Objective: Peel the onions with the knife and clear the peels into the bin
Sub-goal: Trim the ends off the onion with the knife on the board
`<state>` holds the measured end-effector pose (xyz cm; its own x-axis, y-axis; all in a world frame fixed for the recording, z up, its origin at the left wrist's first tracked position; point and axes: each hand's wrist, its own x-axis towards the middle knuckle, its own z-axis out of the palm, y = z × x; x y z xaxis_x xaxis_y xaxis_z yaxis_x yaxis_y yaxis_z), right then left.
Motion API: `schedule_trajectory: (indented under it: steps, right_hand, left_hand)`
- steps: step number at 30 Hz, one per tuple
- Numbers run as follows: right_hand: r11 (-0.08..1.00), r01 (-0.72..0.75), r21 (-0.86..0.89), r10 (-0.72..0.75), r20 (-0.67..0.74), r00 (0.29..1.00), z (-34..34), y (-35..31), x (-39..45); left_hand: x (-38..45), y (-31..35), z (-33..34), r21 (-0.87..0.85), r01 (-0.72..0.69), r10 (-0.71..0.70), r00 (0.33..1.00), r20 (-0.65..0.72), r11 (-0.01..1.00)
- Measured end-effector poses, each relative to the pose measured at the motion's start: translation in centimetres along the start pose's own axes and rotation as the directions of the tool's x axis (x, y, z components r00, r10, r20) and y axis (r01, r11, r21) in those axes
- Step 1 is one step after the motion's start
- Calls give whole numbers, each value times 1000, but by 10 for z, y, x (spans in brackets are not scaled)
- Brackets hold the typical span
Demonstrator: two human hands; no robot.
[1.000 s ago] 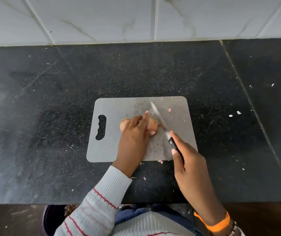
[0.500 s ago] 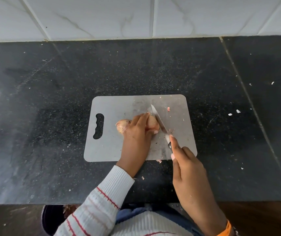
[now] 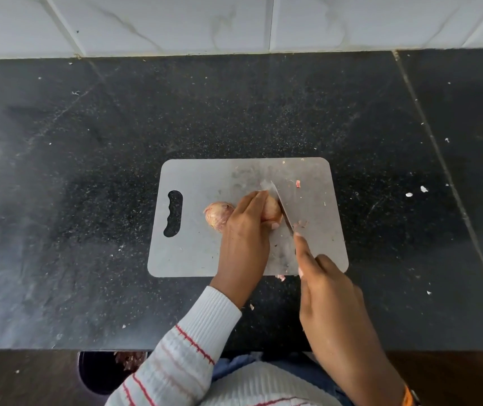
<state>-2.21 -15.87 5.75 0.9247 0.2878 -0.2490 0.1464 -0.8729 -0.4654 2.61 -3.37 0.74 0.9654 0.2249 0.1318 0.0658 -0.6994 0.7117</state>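
An onion (image 3: 218, 214) with pale brown-pink skin lies on its side on the grey cutting board (image 3: 199, 253). My left hand (image 3: 244, 244) grips it from above, fingers curled over its middle. My right hand (image 3: 326, 291) holds the knife (image 3: 282, 207), forefinger stretched along the spine. The blade stands against the onion's right end, its tip pointing away from me. A small cut piece lies on the board just right of the blade. The knife's handle is hidden in my palm.
The board lies on a black stone counter (image 3: 88, 200) scattered with small peel bits (image 3: 416, 191). A white tiled wall (image 3: 234, 22) backs it. A dark bin (image 3: 102, 373) holding peels stands on the floor below the counter's front edge, at the left.
The knife has come down and toward me against the onion's right end, and a small piece now lies beside the blade. My left hand has kept its hold on the onion.
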Motion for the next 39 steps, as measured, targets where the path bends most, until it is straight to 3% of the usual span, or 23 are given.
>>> schedule_trajectory:
  steps: [9, 14, 21, 28, 33, 39]
  right_hand:
    - [999, -30, 28, 30, 13, 999, 10, 7, 8]
    - [995, 20, 96, -15, -49, 999, 25, 14, 23]
    - [999, 14, -49, -16, -41, 999, 29, 21, 15]
    - [998, 26, -56, -29, -55, 998, 36, 29, 15]
    - [994, 6, -109, -7, -8, 1000, 39, 33, 16]
    - [993, 17, -113, -19, -16, 1000, 37, 36, 21]
  left_hand:
    - [-1, 3, 2, -18, 20, -20, 999, -34, 1000]
    - [-3, 3, 2, -22, 51, -52, 998, -43, 998]
    - [-3, 3, -1, -144, 139, -138, 990, 20, 980]
    - [-1, 8, -7, -211, 152, -144, 988, 52, 966]
    - [4, 14, -20, -372, 273, -260, 962, 85, 887]
    - [2, 12, -26, -592, 413, -363, 908, 210, 692]
